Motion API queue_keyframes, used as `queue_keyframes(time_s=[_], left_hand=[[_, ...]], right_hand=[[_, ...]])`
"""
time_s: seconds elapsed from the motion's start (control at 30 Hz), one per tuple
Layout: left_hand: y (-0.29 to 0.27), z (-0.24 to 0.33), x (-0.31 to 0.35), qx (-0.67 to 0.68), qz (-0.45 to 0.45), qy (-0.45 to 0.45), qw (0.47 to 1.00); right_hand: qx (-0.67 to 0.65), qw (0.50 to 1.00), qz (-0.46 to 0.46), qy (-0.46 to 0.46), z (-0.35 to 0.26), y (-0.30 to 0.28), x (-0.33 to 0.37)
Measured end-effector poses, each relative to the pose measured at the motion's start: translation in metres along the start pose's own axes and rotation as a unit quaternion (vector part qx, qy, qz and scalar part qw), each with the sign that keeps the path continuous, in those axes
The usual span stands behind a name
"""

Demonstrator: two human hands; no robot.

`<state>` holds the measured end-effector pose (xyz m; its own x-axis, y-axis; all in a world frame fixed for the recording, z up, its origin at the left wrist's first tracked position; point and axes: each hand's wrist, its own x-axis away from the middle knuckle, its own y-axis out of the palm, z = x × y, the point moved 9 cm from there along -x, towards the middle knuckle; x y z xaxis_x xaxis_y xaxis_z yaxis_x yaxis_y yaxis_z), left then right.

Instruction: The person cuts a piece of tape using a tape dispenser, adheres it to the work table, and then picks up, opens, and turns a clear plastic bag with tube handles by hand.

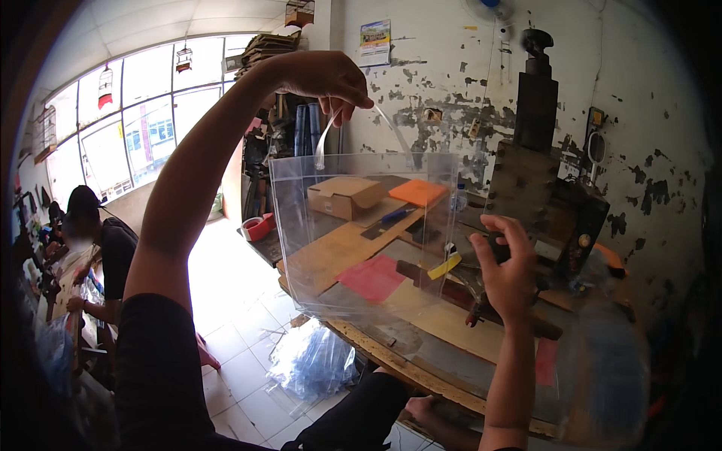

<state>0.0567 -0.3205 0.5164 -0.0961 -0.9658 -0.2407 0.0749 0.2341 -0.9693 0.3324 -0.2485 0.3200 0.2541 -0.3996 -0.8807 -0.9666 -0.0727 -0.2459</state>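
Note:
My left hand (pixel 327 81), raised high, pinches the white strap handle (pixel 323 143) of a clear plastic bag (pixel 295 248). The bag hangs upright and see-through in front of the worktable (pixel 451 361). My right hand (pixel 510 267) is lifted to the right of the bag, thumb and fingers apart and curved, holding nothing. Through the bag I see a cardboard box (pixel 342 197), an orange sheet (pixel 418 192), a blue-handled tool (pixel 396 216) and a pink sheet (pixel 372 278). A yellow strip (pixel 445 266) is close to my right hand.
A tall dark press machine (pixel 523 169) stands behind my right hand. Clear plastic lies heaped on the floor (pixel 312 357) and at the table's right end (pixel 608 376). A red tape roll (pixel 258 227) is at the left. Another person (pixel 113 248) works far left.

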Motion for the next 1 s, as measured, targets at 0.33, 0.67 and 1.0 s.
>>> queue_keyframes(time_s=[0.33, 0.67, 1.0], left_hand=[[0.024, -0.056, 0.023, 0.012, -0.019, -0.021, 1.0], [0.037, -0.09, 0.037, 0.025, 0.011, -0.082, 0.996], [0.047, -0.109, 0.035, 0.002, -0.007, -0.092, 0.996]], right_hand=[[-0.09, 0.921, 0.094, -0.368, -0.158, -0.112, 0.079], [0.1, 0.965, 0.082, -0.228, -0.148, -0.099, 0.101], [0.014, 0.942, -0.024, -0.335, -0.169, -0.105, 0.078]])
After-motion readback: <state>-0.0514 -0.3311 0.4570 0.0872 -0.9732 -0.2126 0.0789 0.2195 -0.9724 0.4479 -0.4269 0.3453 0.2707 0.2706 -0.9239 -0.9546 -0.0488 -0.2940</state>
